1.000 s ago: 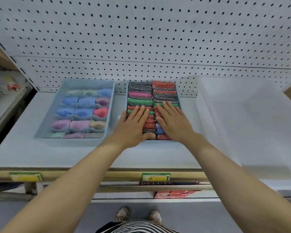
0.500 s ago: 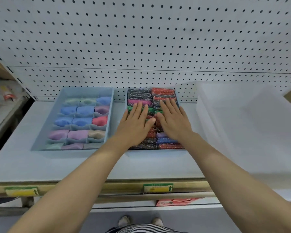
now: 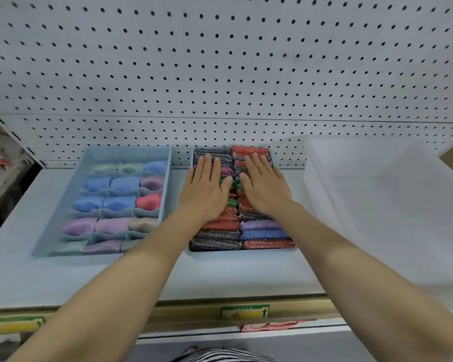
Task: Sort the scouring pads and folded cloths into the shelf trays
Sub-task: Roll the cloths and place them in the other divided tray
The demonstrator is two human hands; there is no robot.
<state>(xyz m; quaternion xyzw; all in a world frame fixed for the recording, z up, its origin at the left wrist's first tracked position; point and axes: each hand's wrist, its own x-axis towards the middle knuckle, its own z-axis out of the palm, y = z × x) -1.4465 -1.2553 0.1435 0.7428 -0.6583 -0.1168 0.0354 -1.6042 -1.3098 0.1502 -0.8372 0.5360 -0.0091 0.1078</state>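
Looks basically done to me: folded cloths [image 3: 115,202] fill the blue tray [image 3: 131,152], scouring pads [image 3: 262,235] are packed in rows right beside it, and the person's left hand [image 3: 207,192] and right hand [image 3: 264,189] press flat on those pads, fingers straight, gripping nothing.

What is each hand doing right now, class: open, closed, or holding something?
Left hand: open, flat on the glittery multicoloured scouring pads.
Right hand: open, flat on the same pads.
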